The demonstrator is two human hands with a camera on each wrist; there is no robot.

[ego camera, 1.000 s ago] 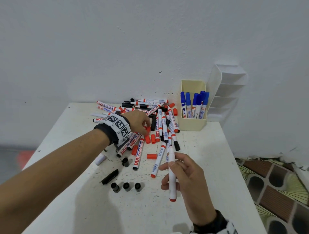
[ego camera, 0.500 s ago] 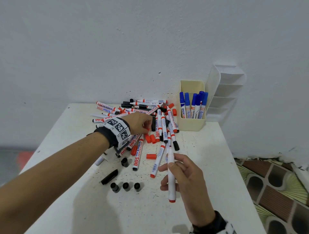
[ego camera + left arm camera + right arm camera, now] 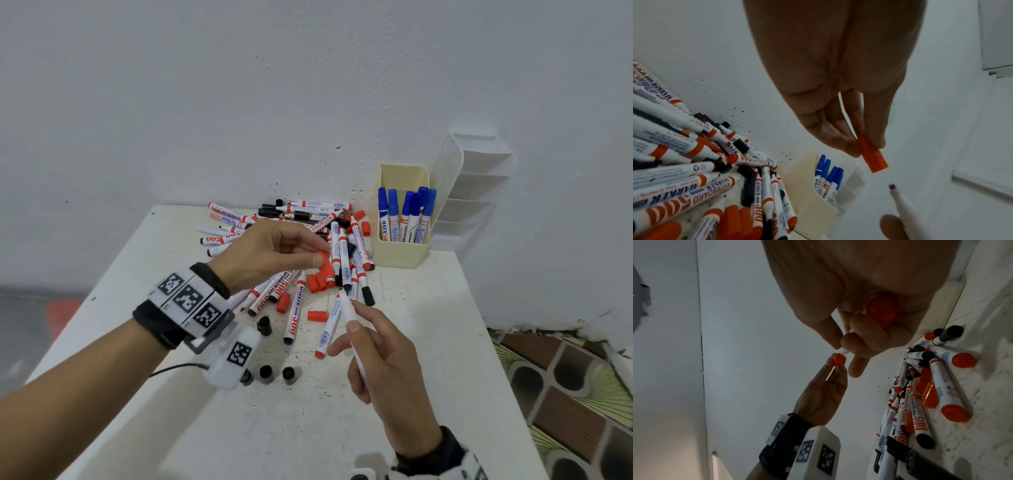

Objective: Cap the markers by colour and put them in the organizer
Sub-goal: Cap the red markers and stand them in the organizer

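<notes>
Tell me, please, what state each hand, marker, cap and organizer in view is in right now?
left hand: pinches red cap, raised off the table
right hand: holds uncapped marker, tip toward the cap
marker pile: mixed, many uncapped
loose red caps: lying on the table
cream organizer: holds capped blue markers, upright

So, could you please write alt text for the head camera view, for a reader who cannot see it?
Above a white table, a left hand pinches a red cap near the bare tip of a white marker held by the right hand. Behind them lies a pile of red and black markers; blue capped markers stand in a cream organizer.
</notes>
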